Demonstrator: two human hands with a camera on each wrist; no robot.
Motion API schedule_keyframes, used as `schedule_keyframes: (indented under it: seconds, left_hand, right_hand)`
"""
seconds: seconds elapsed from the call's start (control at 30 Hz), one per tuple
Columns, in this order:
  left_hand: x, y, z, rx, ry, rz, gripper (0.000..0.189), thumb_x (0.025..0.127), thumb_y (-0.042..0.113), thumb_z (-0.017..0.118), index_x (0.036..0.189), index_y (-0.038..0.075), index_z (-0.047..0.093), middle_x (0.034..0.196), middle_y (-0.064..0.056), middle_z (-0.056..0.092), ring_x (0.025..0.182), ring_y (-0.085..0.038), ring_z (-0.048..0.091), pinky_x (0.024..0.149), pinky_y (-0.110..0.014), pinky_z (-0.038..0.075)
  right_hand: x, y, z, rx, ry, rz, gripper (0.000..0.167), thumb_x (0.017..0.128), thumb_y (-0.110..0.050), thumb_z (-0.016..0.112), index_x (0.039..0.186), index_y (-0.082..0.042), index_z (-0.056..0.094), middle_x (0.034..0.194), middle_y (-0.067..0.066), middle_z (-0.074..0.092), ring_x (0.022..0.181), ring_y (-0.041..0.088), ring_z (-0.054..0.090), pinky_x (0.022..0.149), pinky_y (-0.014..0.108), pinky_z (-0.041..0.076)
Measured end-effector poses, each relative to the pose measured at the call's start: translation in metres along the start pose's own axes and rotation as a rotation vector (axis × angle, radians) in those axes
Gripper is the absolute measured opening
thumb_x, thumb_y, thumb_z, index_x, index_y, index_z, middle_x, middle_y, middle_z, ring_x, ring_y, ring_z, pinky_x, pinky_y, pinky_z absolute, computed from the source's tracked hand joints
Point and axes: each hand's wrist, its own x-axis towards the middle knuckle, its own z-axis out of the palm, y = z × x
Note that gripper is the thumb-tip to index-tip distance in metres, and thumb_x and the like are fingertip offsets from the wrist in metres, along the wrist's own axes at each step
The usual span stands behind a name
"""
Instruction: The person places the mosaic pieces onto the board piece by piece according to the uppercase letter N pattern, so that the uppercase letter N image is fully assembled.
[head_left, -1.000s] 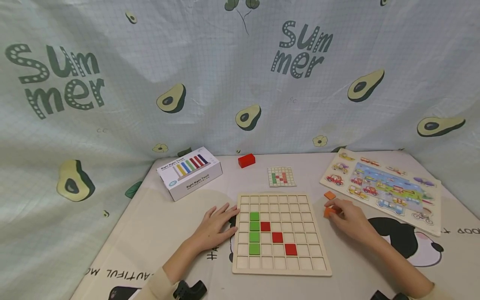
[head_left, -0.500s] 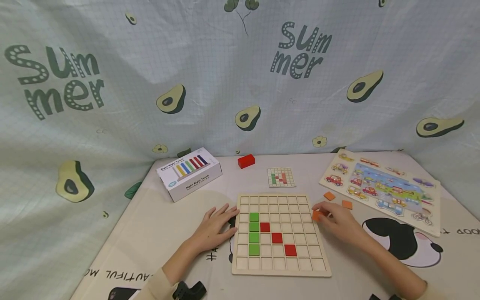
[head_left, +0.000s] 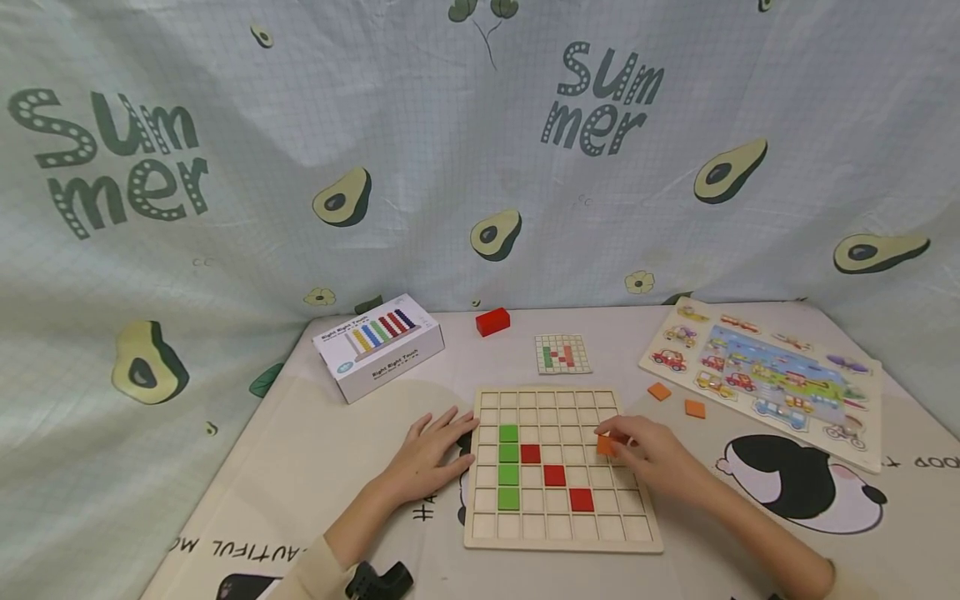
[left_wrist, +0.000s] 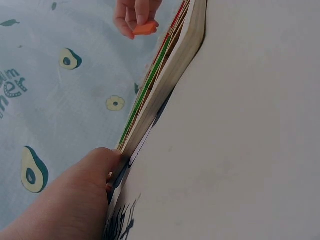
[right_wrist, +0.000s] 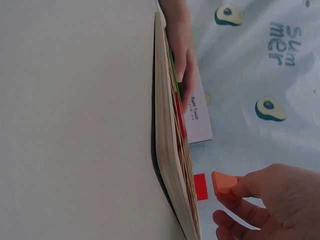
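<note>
My right hand (head_left: 651, 454) pinches an orange square tile (right_wrist: 223, 184) between thumb and fingers, held over the right part of a wooden grid board (head_left: 562, 532). My left hand (head_left: 426, 458) rests on the table with straight fingers, its fingertips right at the board's left edge. A column of several green tiles (head_left: 508, 474) sits in the grid's second column. Red tiles (head_left: 554, 475) step diagonally down to the right from it. Two more orange tiles (head_left: 695, 408) lie on the table to the right of the board.
Behind the board lies a small pattern card (head_left: 563, 354) with a coloured grid. A red block (head_left: 492, 322) stands at the table's back edge. A white box (head_left: 386, 354) is at the back left, and a picture puzzle board (head_left: 765, 375) at the right.
My right hand has picked up the orange tile from the table and carried it left over the grid board. The left hand has stayed in place.
</note>
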Motion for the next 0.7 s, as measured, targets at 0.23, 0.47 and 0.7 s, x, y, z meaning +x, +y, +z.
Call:
schedule_keyframes:
  seconds: [0.23,0.47,0.7]
  left_hand:
    - [0.0,0.0,0.0,-0.005,0.0,-0.004,0.055,0.091,0.042,0.049,0.139,0.016,0.042,0.143,0.0,0.038,0.136,-0.022,0.023,0.107,-0.051,0.012]
    - [0.0,-0.001,0.001,0.002,-0.002,-0.008,0.055,0.091,0.043,0.049,0.139,0.016,0.042,0.143,0.001,0.038,0.136,-0.022,0.023,0.107,-0.05,0.011]
    - [0.0,-0.001,0.001,0.007,-0.001,-0.007,0.055,0.091,0.044,0.048,0.139,0.017,0.042,0.143,0.001,0.038,0.136,-0.021,0.022,0.107,-0.05,0.012]
  right_hand:
    - [0.001,-0.007,0.01,0.032,-0.048,-0.022,0.024,0.085,0.002,0.057,0.107,-0.009,0.061,0.099,-0.004,0.06,0.086,0.008,0.053,0.072,0.027,0.049]
    - [0.002,-0.013,0.02,0.059,-0.095,-0.038,0.02,0.088,-0.003,0.057,0.105,-0.014,0.062,0.098,-0.008,0.059,0.085,0.007,0.049,0.073,0.025,0.047]
    - [0.0,-0.014,0.026,0.064,-0.092,-0.083,0.021,0.088,-0.005,0.059,0.105,-0.019,0.062,0.094,-0.011,0.056,0.082,0.005,0.047,0.071,0.026,0.045]
